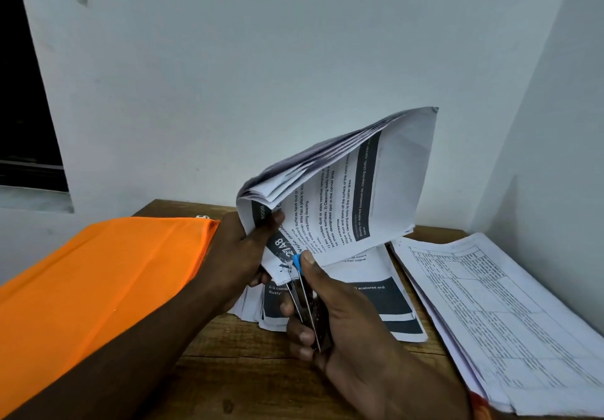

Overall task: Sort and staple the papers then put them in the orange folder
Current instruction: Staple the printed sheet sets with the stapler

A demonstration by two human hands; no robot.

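One bundle of printed papers (343, 197) is held above the surface (245, 370), its lower corner pinched by the left hand (242, 249) and set into the stapler (307, 302). The edges should be squared and the squeeze made firmly, clear of the left hand. The stapler is gripped in the right hand (346, 338), thumb on its blue tip. The orange folder (98, 289) lies at the left.

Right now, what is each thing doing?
left hand, holding the paper bundle up.
right hand, gripping the stapler.
stapler, mouth on the bundle's bottom corner.
paper bundle, lifted, pages fanned apart.
orange folder, lying flat, looks closed.
dark-banded pile, flat on the table.
chart pile, flat, far right.
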